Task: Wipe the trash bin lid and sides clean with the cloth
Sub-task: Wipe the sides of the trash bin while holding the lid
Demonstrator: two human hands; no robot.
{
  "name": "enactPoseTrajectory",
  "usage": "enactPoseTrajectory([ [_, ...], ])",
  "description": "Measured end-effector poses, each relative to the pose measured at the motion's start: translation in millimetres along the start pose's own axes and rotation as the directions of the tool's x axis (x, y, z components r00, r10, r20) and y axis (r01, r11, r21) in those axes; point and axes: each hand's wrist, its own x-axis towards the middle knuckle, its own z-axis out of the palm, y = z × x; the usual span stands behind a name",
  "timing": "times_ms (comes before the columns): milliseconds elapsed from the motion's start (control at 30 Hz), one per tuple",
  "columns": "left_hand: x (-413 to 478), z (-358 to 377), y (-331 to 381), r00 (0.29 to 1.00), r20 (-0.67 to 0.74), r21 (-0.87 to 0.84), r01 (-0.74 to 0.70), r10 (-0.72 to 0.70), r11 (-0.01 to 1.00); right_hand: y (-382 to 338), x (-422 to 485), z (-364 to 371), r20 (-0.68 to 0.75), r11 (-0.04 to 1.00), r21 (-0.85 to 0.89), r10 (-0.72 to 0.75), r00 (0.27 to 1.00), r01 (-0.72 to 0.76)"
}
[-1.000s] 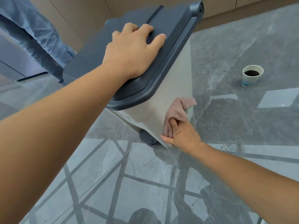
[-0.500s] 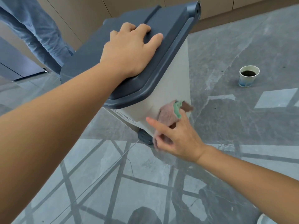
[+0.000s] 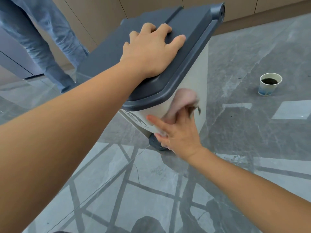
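Observation:
A trash bin with pale beige sides [image 3: 193, 71] and a dark grey lid [image 3: 107, 56] stands tilted on the grey floor. My left hand [image 3: 151, 49] lies flat on the lid, fingers spread, pressing down. My right hand [image 3: 178, 133] presses a pinkish cloth [image 3: 181, 101] against the bin's near side, just under the lid's rim. The cloth is blurred with motion. My forefinger sticks out to the left and my thumb rests near a dark wheel [image 3: 155, 142] at the bin's base.
A paper cup [image 3: 270, 84] of dark liquid stands on the floor to the right. Another person's legs in blue jeans [image 3: 48, 39] stand at the back left. Beige cabinet fronts [image 3: 151, 7] run along the back.
My right hand has slid the cloth up the bin's side, from near the base to just under the lid rim. My left hand stays on the lid.

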Motion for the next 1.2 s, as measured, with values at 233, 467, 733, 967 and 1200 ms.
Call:
enactPoseTrajectory([
  [233,1.2,-0.2,2.2,1.0,-0.005,-0.02,0.015,-0.016,1.0,9.9,0.0,-7.1,-0.061,0.999,0.046,-0.003,0.998,0.006],
  [467,6.4,-0.4,14.9,0.997,-0.01,-0.059,0.071,-0.072,0.996,16.3,-1.5,-22.8,-0.041,0.995,0.094,0.042,0.998,-0.038],
  [733,20.8,-19.6,4.6,0.995,0.049,-0.322,-0.061,0.081,0.945,49.4,-3.6,-33.9,0.005,0.972,0.114,0.204,0.979,-0.203],
  [967,-0.1,-3.0,-52.0,0.915,-0.063,-0.048,-0.402,0.399,0.914,109.7,20.5,-52.9,0.171,0.517,0.466,0.744,0.646,-0.718],
  [1200,22.3,-16.0,-72.8,0.87,0.107,0.144,-0.492,0.481,0.859,128.7,12.8,-81.6,0.309,0.14,0.752,0.787,0.533,-0.644],
])
